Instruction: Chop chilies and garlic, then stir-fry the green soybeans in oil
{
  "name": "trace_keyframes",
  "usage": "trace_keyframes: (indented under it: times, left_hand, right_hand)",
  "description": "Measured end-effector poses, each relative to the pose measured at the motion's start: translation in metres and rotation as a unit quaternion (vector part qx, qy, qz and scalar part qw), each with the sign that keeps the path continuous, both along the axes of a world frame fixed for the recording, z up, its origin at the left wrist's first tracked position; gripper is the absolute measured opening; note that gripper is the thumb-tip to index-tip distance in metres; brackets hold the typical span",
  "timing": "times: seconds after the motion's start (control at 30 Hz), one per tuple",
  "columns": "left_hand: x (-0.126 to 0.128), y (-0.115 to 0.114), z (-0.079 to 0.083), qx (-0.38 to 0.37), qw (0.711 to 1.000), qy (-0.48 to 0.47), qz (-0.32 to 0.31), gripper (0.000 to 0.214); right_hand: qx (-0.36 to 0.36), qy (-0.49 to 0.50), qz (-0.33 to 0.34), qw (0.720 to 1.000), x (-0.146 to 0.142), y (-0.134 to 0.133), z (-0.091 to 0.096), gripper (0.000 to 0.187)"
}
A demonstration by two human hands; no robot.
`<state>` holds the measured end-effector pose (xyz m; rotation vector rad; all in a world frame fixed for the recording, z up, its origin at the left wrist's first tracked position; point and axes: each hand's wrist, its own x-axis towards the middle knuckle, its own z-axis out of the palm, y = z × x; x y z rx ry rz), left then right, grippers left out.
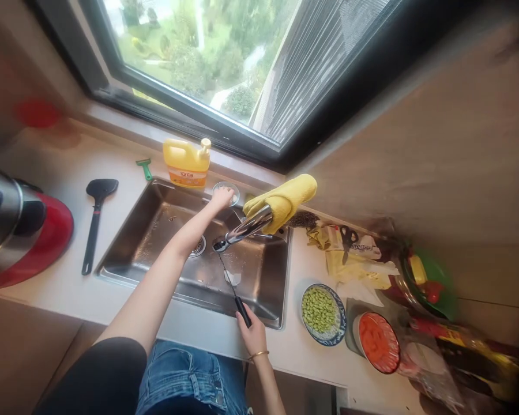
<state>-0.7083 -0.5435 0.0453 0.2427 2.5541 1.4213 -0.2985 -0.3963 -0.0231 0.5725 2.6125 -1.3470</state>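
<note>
My left hand (225, 197) reaches across the sink (155, 222) to a small clear bowl (236, 191) behind its back rim. Its fingers are bent down into the bowl, around something pale that I cannot make out. In my right hand (253, 333), over the front of the sink, is a black-handled tool (242, 311). Its thin metal part, perhaps a knife blade seen edge-on, points up to the faucet head (219, 246). A white scrap or patch (232, 278) shows in the sink beside it. A yellow cloth (285, 199) is draped over the faucet.
Behind the sink stand a yellow detergent jug (185, 164) and a green peeler (144, 168). A black spatula (94, 225) lies left, near a red and steel appliance (47, 236). To the right are bowls of green beans (320, 309) and red pieces (377, 340), plus scissors (348, 239).
</note>
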Motion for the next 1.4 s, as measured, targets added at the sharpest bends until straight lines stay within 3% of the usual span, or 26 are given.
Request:
trace_keyframes:
  times: [0.17,0.33,0.57,0.63,0.73,0.8,0.93,1.0,1.1,1.23,1.33,1.4]
  left_hand:
    - [-0.005,0.004,-0.014,-0.014,0.999,-0.022,-0.027,0.02]
    - [-0.013,-0.001,-0.017,-0.007,0.999,-0.032,-0.035,0.019]
    - [-0.023,-0.014,0.006,0.021,0.999,-0.021,0.012,0.02]
    - [-0.014,-0.025,0.011,0.07,0.996,-0.021,0.045,0.023]
    - [0.027,-0.048,0.005,0.22,0.967,-0.044,0.116,0.028]
    - [0.07,-0.067,-0.009,0.26,0.95,-0.085,0.148,0.033]
    - [0.152,-0.101,-0.047,0.196,0.955,-0.164,0.154,0.041]
    - [0.175,-0.115,-0.06,0.155,0.956,-0.187,0.162,0.041]
    - [0.193,-0.129,-0.067,0.095,0.962,-0.194,0.167,0.037]
    - [0.214,-0.123,-0.061,0.03,0.978,-0.151,0.137,0.038]
    - [0.244,-0.096,-0.057,-0.007,0.996,-0.047,0.073,0.04]
    - [0.269,-0.068,-0.055,0.018,1.0,0.005,-0.006,0.043]
  right_hand:
    - [-0.007,-0.003,-0.016,1.0,-0.001,-0.004,0.003,0.049]
    - [-0.016,0.007,-0.026,1.0,-0.001,-0.003,0.002,0.047]
    - [-0.013,0.015,-0.008,1.0,0.0,-0.003,0.002,0.043]
    - [-0.009,0.014,-0.012,1.0,0.002,-0.004,0.002,0.043]
    - [-0.006,0.009,-0.024,1.0,0.005,-0.008,0.002,0.044]
    - [-0.009,0.007,-0.036,0.999,0.007,-0.01,0.003,0.045]
    - [-0.019,0.014,-0.06,0.998,0.014,-0.016,0.008,0.045]
    - [-0.029,0.027,-0.079,0.996,0.019,-0.018,0.011,0.044]
    - [-0.043,0.038,-0.109,0.992,0.027,-0.022,0.018,0.043]
    - [-0.061,0.068,-0.149,0.985,0.05,-0.027,0.027,0.044]
    - [-0.053,0.107,-0.223,0.968,0.08,-0.028,0.031,0.044]
    - [-0.036,0.129,-0.286,0.949,0.106,-0.027,0.034,0.045]
